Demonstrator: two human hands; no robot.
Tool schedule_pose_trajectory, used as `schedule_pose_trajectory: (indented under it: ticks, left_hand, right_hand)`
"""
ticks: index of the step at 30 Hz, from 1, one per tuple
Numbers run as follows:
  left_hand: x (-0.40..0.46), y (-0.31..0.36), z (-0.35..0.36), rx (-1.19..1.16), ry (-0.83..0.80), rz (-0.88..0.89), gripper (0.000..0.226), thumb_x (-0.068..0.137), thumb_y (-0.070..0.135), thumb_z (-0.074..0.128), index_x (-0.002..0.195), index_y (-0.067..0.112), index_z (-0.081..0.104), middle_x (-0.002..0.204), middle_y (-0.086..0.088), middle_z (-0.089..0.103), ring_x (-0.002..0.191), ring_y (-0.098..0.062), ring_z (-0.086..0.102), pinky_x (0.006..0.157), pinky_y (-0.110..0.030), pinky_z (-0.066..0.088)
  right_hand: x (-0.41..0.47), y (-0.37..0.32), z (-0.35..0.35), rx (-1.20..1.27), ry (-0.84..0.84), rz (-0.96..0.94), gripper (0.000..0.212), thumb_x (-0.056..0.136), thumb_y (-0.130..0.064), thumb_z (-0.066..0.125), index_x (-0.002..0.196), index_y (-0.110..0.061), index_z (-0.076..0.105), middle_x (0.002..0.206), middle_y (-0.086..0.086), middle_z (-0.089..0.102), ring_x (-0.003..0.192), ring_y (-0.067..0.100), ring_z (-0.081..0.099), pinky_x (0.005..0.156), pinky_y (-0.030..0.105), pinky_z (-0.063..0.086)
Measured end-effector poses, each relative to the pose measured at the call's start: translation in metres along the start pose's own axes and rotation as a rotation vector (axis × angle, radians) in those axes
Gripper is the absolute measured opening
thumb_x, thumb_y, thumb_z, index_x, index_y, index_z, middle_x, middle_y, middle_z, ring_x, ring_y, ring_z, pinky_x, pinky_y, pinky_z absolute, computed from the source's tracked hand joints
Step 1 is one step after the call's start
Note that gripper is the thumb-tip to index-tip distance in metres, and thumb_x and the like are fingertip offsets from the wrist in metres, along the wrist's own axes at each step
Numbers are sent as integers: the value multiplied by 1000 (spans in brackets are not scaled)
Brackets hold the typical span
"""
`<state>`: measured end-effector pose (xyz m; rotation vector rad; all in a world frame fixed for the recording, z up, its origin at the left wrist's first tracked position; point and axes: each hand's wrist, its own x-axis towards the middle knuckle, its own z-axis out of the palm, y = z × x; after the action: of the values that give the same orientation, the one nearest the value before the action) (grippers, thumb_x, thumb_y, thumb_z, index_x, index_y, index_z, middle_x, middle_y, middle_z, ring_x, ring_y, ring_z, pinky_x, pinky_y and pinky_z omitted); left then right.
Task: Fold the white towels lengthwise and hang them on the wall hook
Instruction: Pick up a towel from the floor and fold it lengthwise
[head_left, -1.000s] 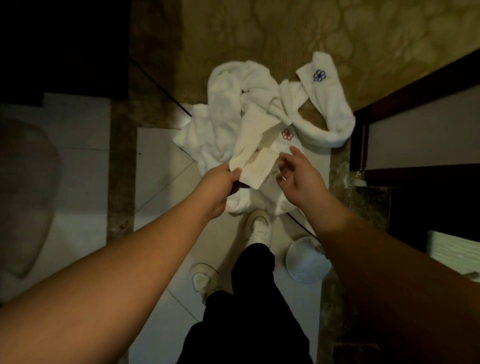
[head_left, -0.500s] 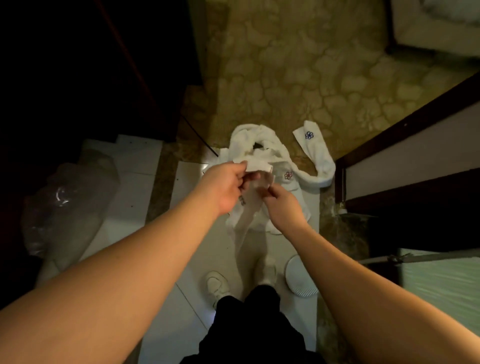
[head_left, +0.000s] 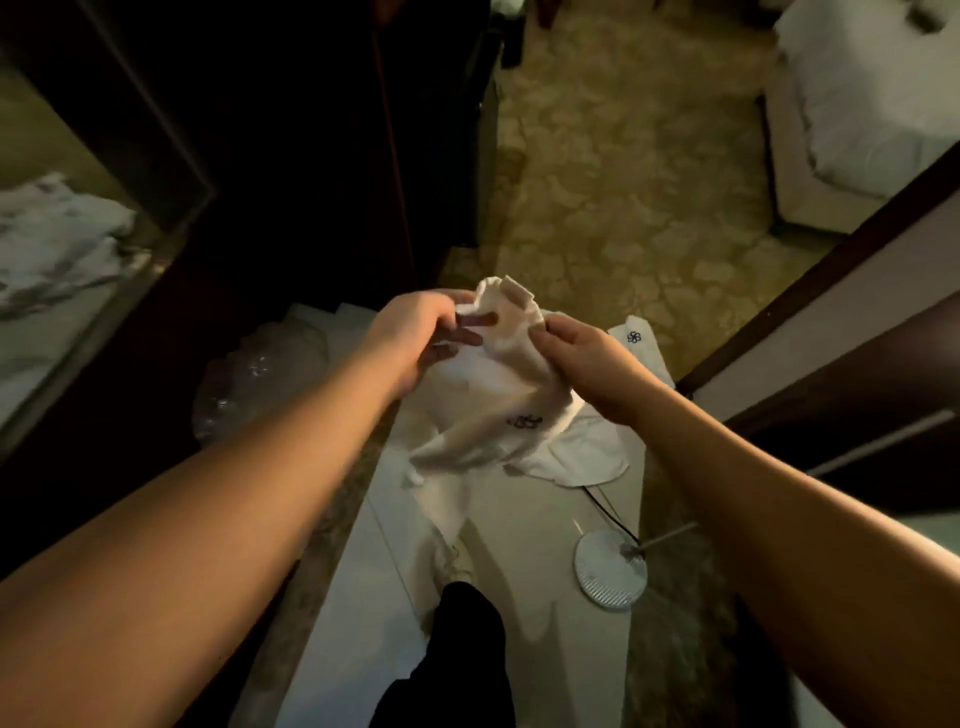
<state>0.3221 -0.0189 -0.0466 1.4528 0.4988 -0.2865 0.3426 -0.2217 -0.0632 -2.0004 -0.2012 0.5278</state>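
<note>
The towel (head_left: 498, 384) is now up off the floor, its top edge pinched between the left hand (head_left: 415, 338) and right hand (head_left: 582, 358), the rest hanging below the grip, ready for folding.

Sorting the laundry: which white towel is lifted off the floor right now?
The towel gripped by the left hand and right hand, dark emblem low down. The other towel, blue flower emblem, lies on the floor behind.

Bare forearms, black trousers (head_left: 457, 670)
</note>
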Motion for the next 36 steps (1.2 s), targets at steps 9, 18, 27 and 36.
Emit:
schedule_pose_trajectory:
  ticks: [9, 18, 27, 36]
  left_hand:
    - [-233, 32, -46, 460, 164, 390, 28, 97, 50, 56, 96, 28, 73, 88, 12, 74, 82, -3, 69, 75, -27, 54]
    - [-464, 39, -115, 154, 265, 523, 24, 93, 43, 64, 98, 27, 80, 102, -2, 78, 98, -16, 73, 85, -34, 52]
    - [-683, -15, -195, -262, 380, 534, 31, 97, 31, 59, 103, 8, 79, 112, -15, 74, 104, -27, 72, 78, -33, 60]
    - [-875, -81, -269, -535, 746, 559, 21, 96, 27, 65, 90, 9, 73, 83, -6, 78, 75, -20, 76, 59, -33, 60]
  right_hand:
    - [-164, -130, 14, -119, -134, -284, 24, 103, -35, 54, 84, -32, 70, 80, -12, 67, 74, 5, 59, 73, 31, 48]
    - [-302, -250, 70, -563, -239, -520, 17, 94, -47, 62, 81, -36, 62, 81, -15, 62, 72, -4, 58, 60, 20, 37]
    - [-416, -237, 163, -756, -268, -563, 18, 92, -47, 68, 94, -28, 67, 91, -5, 65, 82, 6, 59, 65, 26, 43]
    - [-522, -207, 247, -650, -140, -643, 18, 93, -49, 64, 81, -36, 61, 79, -10, 64, 73, 6, 60, 59, 24, 38]
